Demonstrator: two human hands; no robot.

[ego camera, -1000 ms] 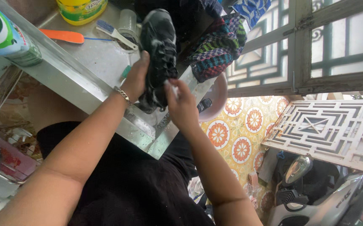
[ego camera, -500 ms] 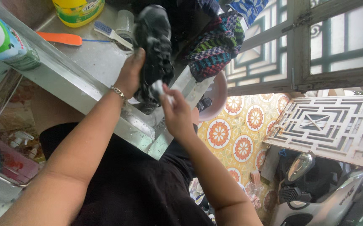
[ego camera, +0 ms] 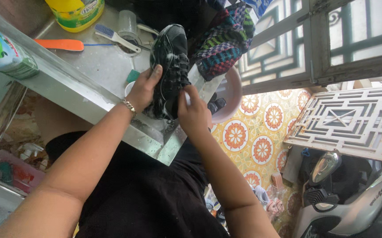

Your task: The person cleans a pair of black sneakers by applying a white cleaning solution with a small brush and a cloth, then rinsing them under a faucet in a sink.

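Observation:
A wet, soapy black shoe (ego camera: pixel 172 57) is held over the steel sink counter (ego camera: pixel 98 66). My left hand (ego camera: pixel 144 88), with a bracelet at the wrist, grips the shoe by its side, thumb along the upper. My right hand (ego camera: pixel 193 112) is pressed against the heel end of the shoe, with its fingers closed on a small white object (ego camera: pixel 187 98); what that object is I cannot tell. Both forearms reach up from the bottom of the view over my black shirt.
On the counter lie a white-handled brush (ego camera: pixel 116 37), an orange-handled tool (ego camera: pixel 58 44), a clear cup (ego camera: pixel 128 24), a yellow bottle (ego camera: pixel 74 11) and a green-white bottle (ego camera: pixel 1 48). A striped cloth (ego camera: pixel 221 44) and pink basin (ego camera: pixel 230 94) sit beyond. A scooter (ego camera: pixel 349 198) stands on patterned tiles.
The shoe has come down and turned, its laces now facing me. My right hand moved up against the heel end, and the white object is now mostly hidden in its fingers.

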